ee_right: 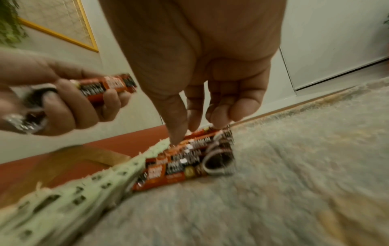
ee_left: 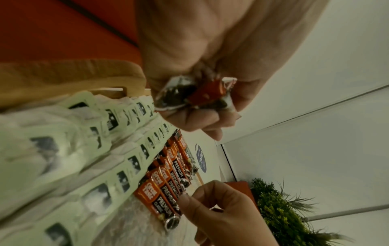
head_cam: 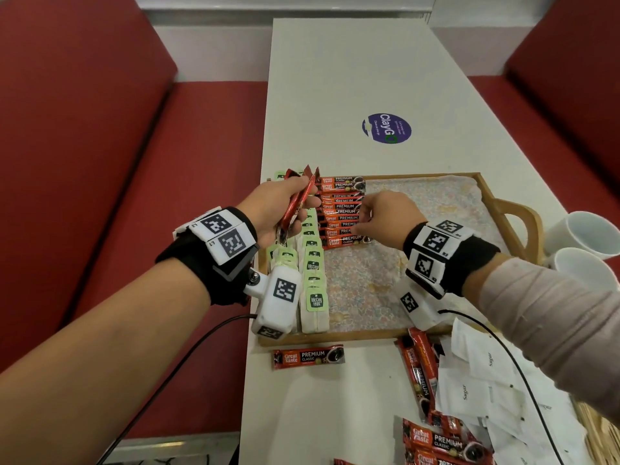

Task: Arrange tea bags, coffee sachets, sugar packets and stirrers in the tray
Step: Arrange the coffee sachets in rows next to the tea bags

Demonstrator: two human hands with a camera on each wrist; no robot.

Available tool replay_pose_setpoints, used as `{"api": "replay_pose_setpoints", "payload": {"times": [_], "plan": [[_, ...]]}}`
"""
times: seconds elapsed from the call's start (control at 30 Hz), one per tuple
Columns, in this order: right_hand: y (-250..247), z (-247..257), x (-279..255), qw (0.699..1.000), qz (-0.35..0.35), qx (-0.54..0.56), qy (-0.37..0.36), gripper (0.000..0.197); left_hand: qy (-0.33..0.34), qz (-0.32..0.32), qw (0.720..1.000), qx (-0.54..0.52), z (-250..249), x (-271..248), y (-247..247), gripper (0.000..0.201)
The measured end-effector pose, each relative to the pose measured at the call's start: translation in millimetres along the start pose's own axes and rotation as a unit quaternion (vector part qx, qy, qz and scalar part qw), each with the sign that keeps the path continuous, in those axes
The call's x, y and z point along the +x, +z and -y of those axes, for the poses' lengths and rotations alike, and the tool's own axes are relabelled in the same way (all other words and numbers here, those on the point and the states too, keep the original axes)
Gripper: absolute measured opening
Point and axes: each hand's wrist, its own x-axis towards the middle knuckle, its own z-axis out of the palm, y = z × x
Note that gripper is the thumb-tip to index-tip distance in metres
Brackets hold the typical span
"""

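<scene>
A wooden tray [head_cam: 369, 335] lined with a patterned cloth [ee_right: 294, 183] holds rows of green-tagged tea bags [head_cam: 313, 263] along its left side. Beside them lies a column of red coffee sachets [head_cam: 342, 213]. My left hand [head_cam: 295, 209] hovers over the tray's far left corner and grips a bundle of coffee sachets [ee_left: 195, 93]. My right hand [head_cam: 365, 213] reaches down onto the sachet column. Its thumb and fingertips [ee_right: 176, 138] touch the sachets [ee_right: 189, 158] in the tray, and I see nothing lifted.
One coffee sachet [head_cam: 308, 358] lies on the white table just before the tray. More sachets [head_cam: 436, 437], white sugar packets [head_cam: 476, 380] and wooden stirrers [head_cam: 600, 427] are heaped at the near right. Two white mugs [head_cam: 583, 233] stand right of the tray. Red benches flank the table.
</scene>
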Motion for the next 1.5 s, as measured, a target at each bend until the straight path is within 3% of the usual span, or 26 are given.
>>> {"api": "replay_pose_setpoints", "payload": {"times": [0.2, 0.37, 0.57, 0.67, 0.8, 0.93, 1.0, 1.1, 1.2, 1.3, 1.5], "plan": [[-20, 16, -10, 0.991, -0.079, 0.086, -0.062, 0.013, 0.002, 0.037, 0.999, -0.033, -3, -6, 7, 0.028], [-30, 34, -22, 0.967, -0.090, 0.197, -0.135, 0.036, -0.042, 0.078, 0.994, -0.067, -2, -5, 9, 0.027], [-35, 40, -20, 0.962, -0.055, 0.214, -0.159, 0.014, -0.067, 0.143, 0.986, -0.047, -2, -13, 11, 0.029], [-40, 38, -20, 0.963, -0.014, 0.222, -0.154, 0.025, -0.020, 0.091, 0.996, 0.004, -2, -16, 12, 0.022], [-49, 34, -21, 0.968, 0.024, 0.199, -0.148, 0.024, 0.077, -0.001, 0.989, 0.123, -5, -11, 4, 0.021], [-56, 37, -21, 0.974, 0.026, 0.169, -0.148, 0.017, 0.135, 0.020, 0.959, 0.249, -10, -11, 1, 0.021], [-60, 40, -18, 0.974, 0.007, 0.177, -0.143, 0.022, 0.165, 0.042, 0.948, 0.269, -14, -14, 6, 0.011], [-63, 45, -17, 0.969, -0.019, 0.207, -0.134, 0.029, 0.194, 0.046, 0.942, 0.270, -16, -13, 11, 0.015], [-59, 45, -19, 0.965, -0.053, 0.230, -0.117, 0.033, 0.207, 0.017, 0.949, 0.238, -13, -12, 13, 0.020], [-49, 41, -22, 0.964, -0.032, 0.247, -0.097, 0.036, 0.180, -0.007, 0.979, 0.097, -10, -11, 16, 0.020], [-36, 34, -25, 0.957, 0.008, 0.274, -0.094, 0.016, 0.144, 0.011, 0.987, -0.067, -5, -7, 17, 0.021]]}}
